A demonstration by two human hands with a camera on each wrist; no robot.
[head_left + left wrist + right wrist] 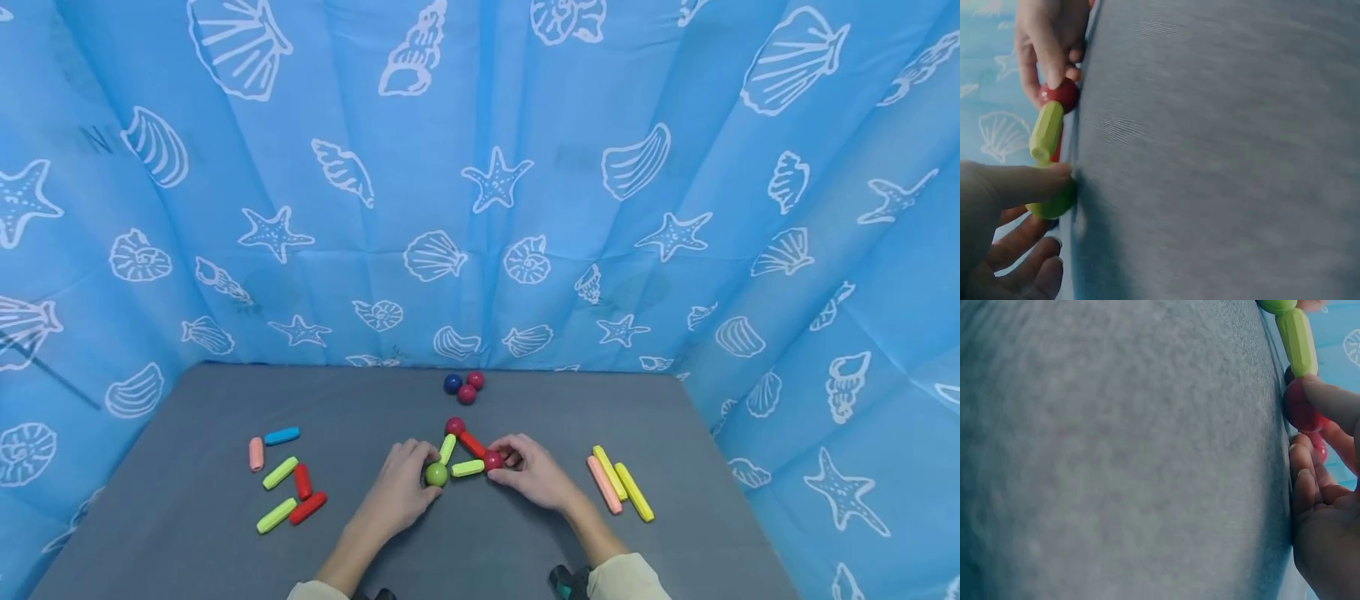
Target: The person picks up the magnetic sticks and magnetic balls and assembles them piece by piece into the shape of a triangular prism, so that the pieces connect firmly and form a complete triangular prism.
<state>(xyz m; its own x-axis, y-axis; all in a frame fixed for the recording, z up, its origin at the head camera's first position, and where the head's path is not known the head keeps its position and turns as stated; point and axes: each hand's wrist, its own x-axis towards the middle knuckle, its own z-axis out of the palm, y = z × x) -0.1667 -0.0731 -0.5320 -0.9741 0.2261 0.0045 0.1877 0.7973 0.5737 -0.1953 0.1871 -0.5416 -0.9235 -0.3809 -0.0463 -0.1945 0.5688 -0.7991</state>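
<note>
My left hand point(402, 486) pinches a green ball point(436, 475) between thumb and fingers. With its thumb and fingers my right hand point(534, 473) grips a red ball point(492, 460). From that ball a lime stick point(468, 468) points toward the green ball, its hollow end point(1040, 152) showing in the left wrist view. Another lime stick point(447, 450) runs from the green ball up to a second red ball point(454, 426). A red stick point(472, 444) links the two red balls, so the pieces outline a small triangle low over the grey table.
Behind the triangle sit a blue ball point(452, 383) and two red balls point(467, 394). Several loose sticks lie at left, among them a blue stick point(282, 436) and a pink stick point(257, 454). At right are yellow sticks point(634, 492) and another pink stick point(604, 484). A shell-patterned curtain point(495, 217) borders the table.
</note>
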